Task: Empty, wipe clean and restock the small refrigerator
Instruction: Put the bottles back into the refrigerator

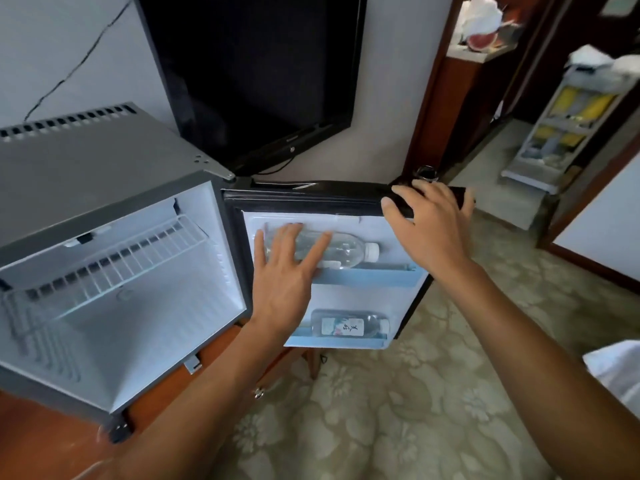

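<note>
A: What is shown of the small refrigerator [104,237]?

B: It is seen from above, set on a wooden bench [41,441], with its door [322,199] swung fully open to the right. The main compartment is seen bare apart from a white wire shelf [114,268]. Two clear water bottles are stored lying on their sides in the door: the upper bottle [343,249] in the top rack, the lower bottle [349,326] in the bottom rack.

A: How are the hands placed?

B: The left hand [287,268] is laid over the upper bottle with fingers spread, touching it; no closed grip is seen. The right hand [433,220] is curled over the door's top outer corner, so the door is held steady.

A: How is this step judged best done?

B: Whether bottles are being removed or restocked cannot be told. Either way, the bottle should be wrapped fully by the fingers before being lifted over the rack's front rail, because it would be expected to roll. The door should be kept braced throughout.
</note>
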{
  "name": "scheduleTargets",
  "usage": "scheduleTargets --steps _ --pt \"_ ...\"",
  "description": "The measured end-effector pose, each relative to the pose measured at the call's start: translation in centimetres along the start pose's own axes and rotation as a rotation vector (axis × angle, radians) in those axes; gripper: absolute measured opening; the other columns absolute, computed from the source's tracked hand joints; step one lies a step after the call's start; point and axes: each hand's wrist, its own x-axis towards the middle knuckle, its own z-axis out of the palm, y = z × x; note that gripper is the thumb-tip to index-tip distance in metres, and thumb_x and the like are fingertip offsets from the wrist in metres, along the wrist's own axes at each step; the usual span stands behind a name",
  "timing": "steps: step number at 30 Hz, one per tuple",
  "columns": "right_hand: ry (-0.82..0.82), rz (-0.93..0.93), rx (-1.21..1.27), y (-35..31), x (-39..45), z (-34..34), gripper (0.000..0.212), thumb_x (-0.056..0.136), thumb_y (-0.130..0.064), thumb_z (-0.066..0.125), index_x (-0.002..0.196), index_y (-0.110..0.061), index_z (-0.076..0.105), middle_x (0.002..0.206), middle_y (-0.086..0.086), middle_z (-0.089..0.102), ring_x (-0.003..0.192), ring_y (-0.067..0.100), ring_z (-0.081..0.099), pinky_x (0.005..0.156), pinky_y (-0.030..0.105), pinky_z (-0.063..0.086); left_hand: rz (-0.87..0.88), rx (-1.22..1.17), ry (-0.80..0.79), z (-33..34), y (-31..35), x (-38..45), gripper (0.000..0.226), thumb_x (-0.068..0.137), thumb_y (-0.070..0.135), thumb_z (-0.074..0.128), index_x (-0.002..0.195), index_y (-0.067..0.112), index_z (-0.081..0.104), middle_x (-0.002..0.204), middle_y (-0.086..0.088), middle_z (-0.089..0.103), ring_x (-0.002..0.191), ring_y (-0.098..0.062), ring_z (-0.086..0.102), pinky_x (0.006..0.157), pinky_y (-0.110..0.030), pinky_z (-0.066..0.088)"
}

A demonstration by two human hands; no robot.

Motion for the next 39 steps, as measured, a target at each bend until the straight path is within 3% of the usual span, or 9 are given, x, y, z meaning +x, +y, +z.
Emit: scheduleTargets --steps 3,7,11,15,19,27,33,39 --pt "-0.074 -0.006 -0.050 0.8 0.1 0.1 0.050 0.100 -0.062 0.039 0.141 -0.039 0.056 0.153 -0.004 0.049 0.145 0.021 0.035 0.121 0.064 0.008 -0.097 0.005 -0.005 0.2 0.9 0.0 0.075 0.089 0.019 0.076 0.153 0.038 0.041 0.145 -0.028 0.040 0.139 -0.049 0.033 0.119 -0.065 0.017" --pt "-0.081 -0.018 -0.055 0.8 -0.1 0.4 0.051 0.100 -0.063 0.039 0.143 -0.039 0.053 0.155 -0.002 0.047 0.147 0.023 0.033 0.121 0.063 0.006 -0.073 -0.034 -0.027 0.5 1.7 0.3 0.091 0.083 0.010 0.079 0.158 0.036 0.034 0.140 -0.029 0.041 0.131 -0.049 0.038 0.107 -0.056 0.038" --pt "-0.097 -0.019 -0.048 0.9 -0.1 0.0 0.052 0.100 -0.064 0.039 0.144 -0.040 0.052 0.156 -0.003 0.046 0.147 0.022 0.033 0.122 0.062 0.007 -0.082 -0.035 -0.098 0.4 2.3 0.3 0.092 0.088 0.014 0.076 0.161 0.030 0.024 0.146 -0.028 0.038 0.138 -0.048 0.034 0.110 -0.054 0.034" --pt "-0.147 0.010 0.012 1.1 0.1 -0.7 0.050 0.099 -0.065 0.039 0.143 -0.045 0.052 0.158 -0.008 0.043 0.149 0.015 0.029 0.123 0.056 0.003 -0.128 -0.086 -0.091 -0.4 1.7 -1.3 0.075 0.098 0.044 0.059 0.161 0.019 0.026 0.159 -0.031 0.025 0.148 -0.048 0.023 0.122 -0.056 0.021" --pt "-0.219 0.039 0.213 1.9 0.4 -1.4 0.042 0.101 -0.060 0.044 0.141 -0.049 0.053 0.159 -0.012 0.040 0.150 0.009 0.023 0.124 0.050 -0.006 -0.279 -0.161 -0.127 -1.7 0.8 -4.2 0.075 0.095 0.036 0.056 0.161 0.022 0.024 0.162 -0.022 0.025 0.131 -0.040 0.040 0.105 -0.052 0.044" --pt "-0.240 -0.012 0.188 2.2 -0.1 -1.5 0.047 0.100 -0.061 0.045 0.145 -0.049 0.047 0.162 -0.011 0.035 0.152 0.010 0.019 0.124 0.049 -0.011 -0.107 -0.157 -0.225 -1.4 1.2 -5.0 0.100 0.084 0.017 0.063 0.164 0.032 0.004 0.161 -0.025 0.031 0.097 -0.033 0.050 0.092 -0.048 0.049" --pt "-0.252 -0.027 0.165 2.2 -0.7 -1.8 0.051 0.099 -0.065 0.044 0.147 -0.049 0.044 0.163 -0.011 0.033 0.153 0.011 0.017 0.123 0.052 -0.010 -0.024 -0.191 -0.322 -1.4 4.7 -4.2 0.106 0.082 0.017 0.061 0.162 0.038 -0.007 0.165 -0.029 0.016 0.092 -0.029 0.051 0.085 -0.042 0.047" --pt "-0.249 -0.036 0.122 2.3 -0.7 -1.8 0.051 0.100 -0.064 0.042 0.148 -0.048 0.043 0.163 -0.011 0.032 0.153 0.011 0.017 0.123 0.052 -0.010 -0.004 -0.165 -0.366 -1.6 4.5 -4.1 0.108 0.085 0.015 0.056 0.158 0.042 -0.020 0.167 -0.027 -0.002 0.094 -0.027 0.050 0.089 -0.040 0.045"
